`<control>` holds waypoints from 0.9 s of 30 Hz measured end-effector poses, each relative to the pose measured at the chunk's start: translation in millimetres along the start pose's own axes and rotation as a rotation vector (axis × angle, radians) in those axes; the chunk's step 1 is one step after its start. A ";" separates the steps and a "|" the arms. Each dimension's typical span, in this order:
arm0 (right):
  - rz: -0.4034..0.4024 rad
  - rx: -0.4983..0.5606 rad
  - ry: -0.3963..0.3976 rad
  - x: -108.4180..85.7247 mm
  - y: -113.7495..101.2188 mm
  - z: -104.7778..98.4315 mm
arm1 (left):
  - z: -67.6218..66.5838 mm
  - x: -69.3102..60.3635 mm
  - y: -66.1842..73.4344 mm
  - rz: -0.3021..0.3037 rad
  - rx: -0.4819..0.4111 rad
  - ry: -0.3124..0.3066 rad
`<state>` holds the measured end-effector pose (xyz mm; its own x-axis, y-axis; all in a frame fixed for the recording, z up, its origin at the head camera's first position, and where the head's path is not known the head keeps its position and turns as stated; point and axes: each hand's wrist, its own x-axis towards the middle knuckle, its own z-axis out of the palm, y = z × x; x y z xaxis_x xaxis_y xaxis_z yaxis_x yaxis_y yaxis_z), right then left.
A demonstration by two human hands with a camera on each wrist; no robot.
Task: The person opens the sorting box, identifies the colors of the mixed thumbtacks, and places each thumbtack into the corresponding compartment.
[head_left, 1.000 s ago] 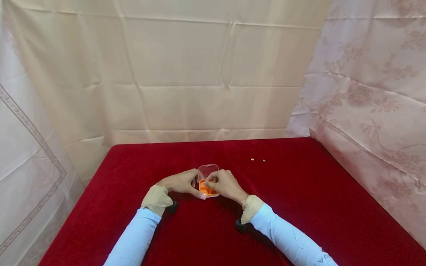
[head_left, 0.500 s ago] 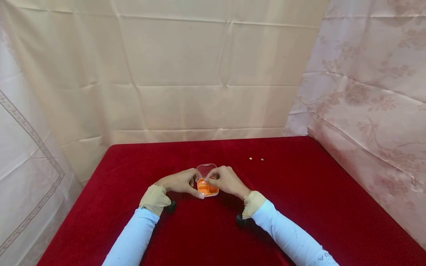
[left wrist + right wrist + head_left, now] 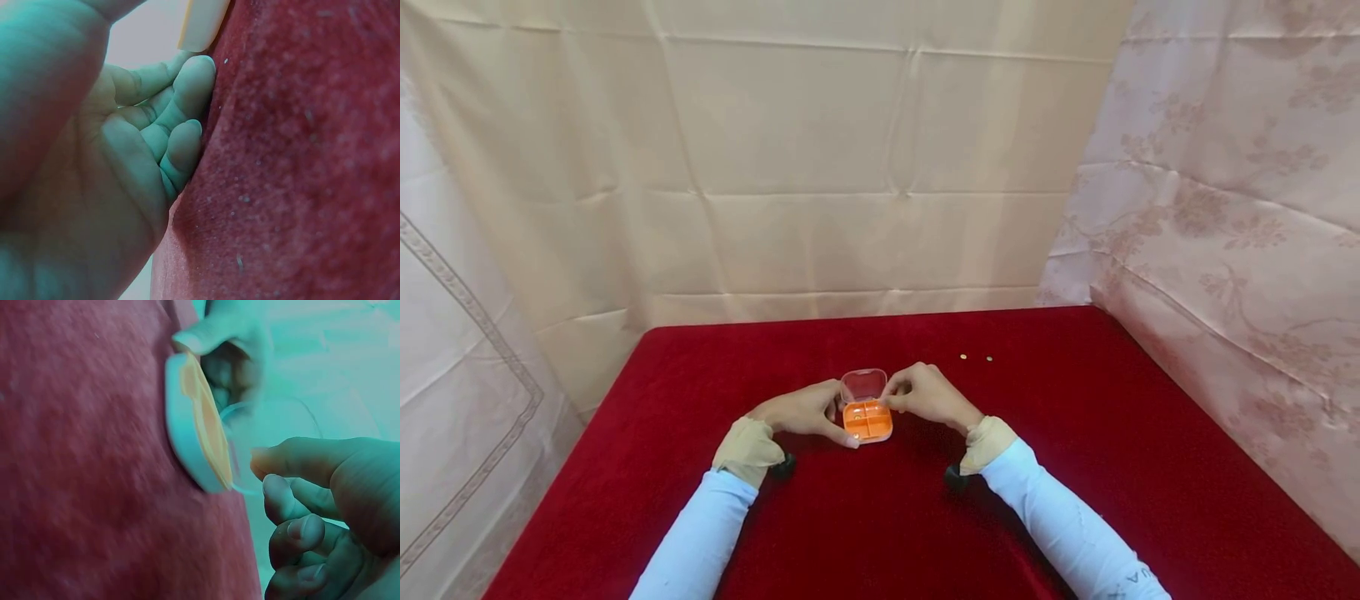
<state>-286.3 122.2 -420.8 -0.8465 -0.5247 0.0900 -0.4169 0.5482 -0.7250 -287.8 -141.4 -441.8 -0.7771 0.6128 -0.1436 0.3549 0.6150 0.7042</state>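
The left sleeve (image 3: 700, 533) and right sleeve (image 3: 1067, 525) are pale blue, lightly wrinkled; dark lettering (image 3: 1138, 577) marks the right one toward the elbow. Gathered beige cloth forms the left cuff (image 3: 748, 450) and right cuff (image 3: 988, 444), a small black piece (image 3: 784, 467) jutting from the left, another (image 3: 955, 477) from the right.

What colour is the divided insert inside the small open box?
The rounded-square divided plastic insert is bright orange; the head view shows it best.

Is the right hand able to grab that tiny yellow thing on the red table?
Probably yes. The right hand is the nearer one, and I see nothing standing between it and the tiny yellow thing. I can't tell, though, whether that hand is holding something.
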 end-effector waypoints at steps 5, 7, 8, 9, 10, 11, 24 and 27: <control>0.038 0.013 0.027 0.0 9.0 -11.1 | 0.6 0.1 1.9 0.002 -0.001 0.004; 0.056 0.007 0.044 0.3 13.6 -14.7 | 0.6 0.1 2.6 0.005 -0.005 0.002; 0.067 0.003 0.054 0.3 15.6 -16.6 | 0.6 0.1 2.9 0.006 -0.006 0.002; 0.076 0.003 0.064 0.3 17.3 -18.5 | 0.5 0.0 3.1 0.006 -0.006 0.001; 0.086 0.006 0.075 0.4 19.3 -20.3 | 0.4 0.0 3.1 0.008 -0.010 0.002; 0.093 0.007 0.085 0.5 21.2 -22.0 | 0.2 -0.1 3.5 0.009 -0.014 0.003; 0.140 -0.051 0.252 1.4 48.7 -42.2 | 0.0 -3.1 4.6 0.006 -0.016 0.015; 0.163 -0.053 0.287 0.9 56.1 -46.6 | 0.0 -3.5 4.3 0.005 -0.015 0.016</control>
<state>-325.8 182.8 -429.5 -0.9590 -0.2270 0.1697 -0.2788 0.6468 -0.7099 -283.6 -140.9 -438.3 -0.7834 0.6080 -0.1288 0.3514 0.6043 0.7151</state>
